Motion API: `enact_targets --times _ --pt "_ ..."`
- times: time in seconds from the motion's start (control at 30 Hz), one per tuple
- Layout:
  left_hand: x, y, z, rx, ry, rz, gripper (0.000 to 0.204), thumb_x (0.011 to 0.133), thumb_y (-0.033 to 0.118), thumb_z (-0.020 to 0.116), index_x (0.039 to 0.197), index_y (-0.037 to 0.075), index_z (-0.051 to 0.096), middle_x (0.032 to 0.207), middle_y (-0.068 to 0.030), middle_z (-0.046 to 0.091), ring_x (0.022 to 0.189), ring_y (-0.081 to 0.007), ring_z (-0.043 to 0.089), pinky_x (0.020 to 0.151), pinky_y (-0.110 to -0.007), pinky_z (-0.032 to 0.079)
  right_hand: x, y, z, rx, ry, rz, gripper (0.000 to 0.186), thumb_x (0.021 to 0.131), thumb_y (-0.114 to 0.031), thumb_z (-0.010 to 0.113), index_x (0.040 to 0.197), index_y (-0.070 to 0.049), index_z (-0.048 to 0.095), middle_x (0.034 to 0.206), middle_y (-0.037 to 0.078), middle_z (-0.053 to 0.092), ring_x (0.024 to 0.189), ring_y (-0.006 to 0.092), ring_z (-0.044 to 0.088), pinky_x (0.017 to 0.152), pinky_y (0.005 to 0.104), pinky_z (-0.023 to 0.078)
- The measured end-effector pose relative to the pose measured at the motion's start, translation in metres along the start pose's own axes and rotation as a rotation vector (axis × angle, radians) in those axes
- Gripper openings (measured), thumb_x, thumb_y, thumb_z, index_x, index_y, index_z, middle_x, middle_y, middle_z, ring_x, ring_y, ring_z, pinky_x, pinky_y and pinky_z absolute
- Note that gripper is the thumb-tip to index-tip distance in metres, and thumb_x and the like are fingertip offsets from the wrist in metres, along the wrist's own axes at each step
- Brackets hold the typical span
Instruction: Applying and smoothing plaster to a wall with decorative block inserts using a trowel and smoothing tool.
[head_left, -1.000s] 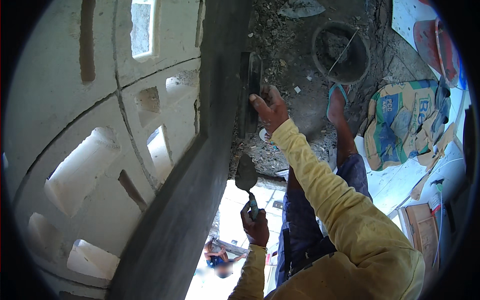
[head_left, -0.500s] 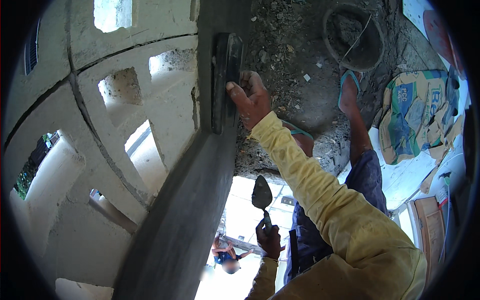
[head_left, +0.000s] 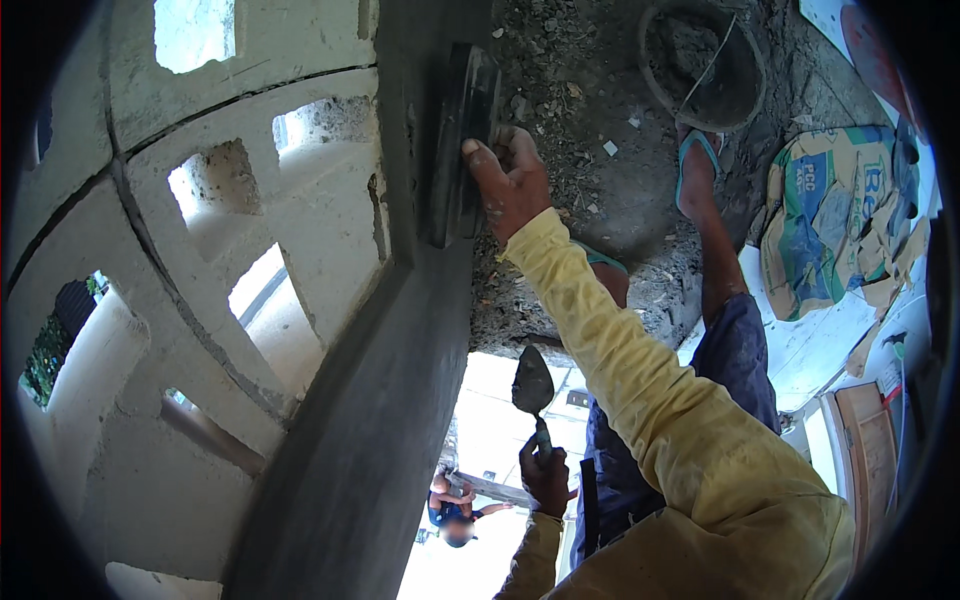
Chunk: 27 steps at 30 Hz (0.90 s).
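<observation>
My right hand (head_left: 512, 182), its yellow sleeve coming in from the lower right, is closed around a long dark plastering float (head_left: 465, 145). The float lies over the smooth grey plaster band (head_left: 340, 430) along the block wall; whether its whole face touches the plaster cannot be told. Lower down, my left hand (head_left: 545, 478) grips the handle of a small pointed trowel (head_left: 533, 382). The trowel's blade points up the picture, away from the wall, with dark mortar on it.
A pale wall of pierced blocks (head_left: 240, 330) fills the left. A bucket (head_left: 703, 65) of mortar stands by my sandalled foot (head_left: 698, 175). Rubble covers the ground (head_left: 580, 110); a crumpled cement bag (head_left: 835, 215) lies right. Another person (head_left: 456, 505) sits far below.
My right hand has shifted the float slightly to the right relative to the wall's edge. The left hand still holds the trowel, barely moved. The whole view has shifted a little.
</observation>
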<state>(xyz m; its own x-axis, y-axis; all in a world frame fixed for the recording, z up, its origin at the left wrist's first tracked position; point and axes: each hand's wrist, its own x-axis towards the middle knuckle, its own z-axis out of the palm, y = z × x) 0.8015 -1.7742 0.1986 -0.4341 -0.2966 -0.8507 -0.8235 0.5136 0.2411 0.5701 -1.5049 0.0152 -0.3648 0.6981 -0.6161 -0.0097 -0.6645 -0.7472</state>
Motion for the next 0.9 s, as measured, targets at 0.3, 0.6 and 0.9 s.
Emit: enact_targets --times 0.3,0.6,0.9 --pt "0.003 -0.003 0.001 -0.034 -0.013 -0.034 0.046 0.078 0.01 0.064 0.12 0.005 0.045 0.074 -0.0039 0.057 0.052 -0.0072 0.047 0.043 -0.022 0.039 -0.003 0.004 0.005 -0.21 -0.049 -0.027 0.036 0.083 -0.025 0.066 0.096 0.003 0.048 0.08 0.009 0.059 0.068 0.0092 0.052 0.06 0.0272 0.044" --pt "0.007 -0.007 0.002 -0.004 -0.039 -0.013 0.043 0.081 0.007 0.061 0.12 0.006 0.043 0.072 -0.0045 0.057 0.047 -0.0052 0.046 0.038 -0.019 0.035 -0.012 0.022 0.0 0.063 -0.096 -0.112 0.035 0.083 -0.025 0.066 0.098 0.001 0.048 0.076 0.006 0.055 0.067 0.0102 0.048 0.06 0.0283 0.043" --pt "0.009 -0.007 0.002 -0.016 -0.014 0.025 0.046 0.077 0.01 0.065 0.119 0.004 0.046 0.074 -0.0041 0.057 0.05 -0.0071 0.046 0.042 -0.022 0.038 -0.042 0.039 -0.016 -0.219 -0.118 0.168 0.034 0.086 -0.024 0.065 0.103 -0.002 0.044 0.08 0.004 0.055 0.057 0.0071 0.045 0.05 0.0246 0.039"
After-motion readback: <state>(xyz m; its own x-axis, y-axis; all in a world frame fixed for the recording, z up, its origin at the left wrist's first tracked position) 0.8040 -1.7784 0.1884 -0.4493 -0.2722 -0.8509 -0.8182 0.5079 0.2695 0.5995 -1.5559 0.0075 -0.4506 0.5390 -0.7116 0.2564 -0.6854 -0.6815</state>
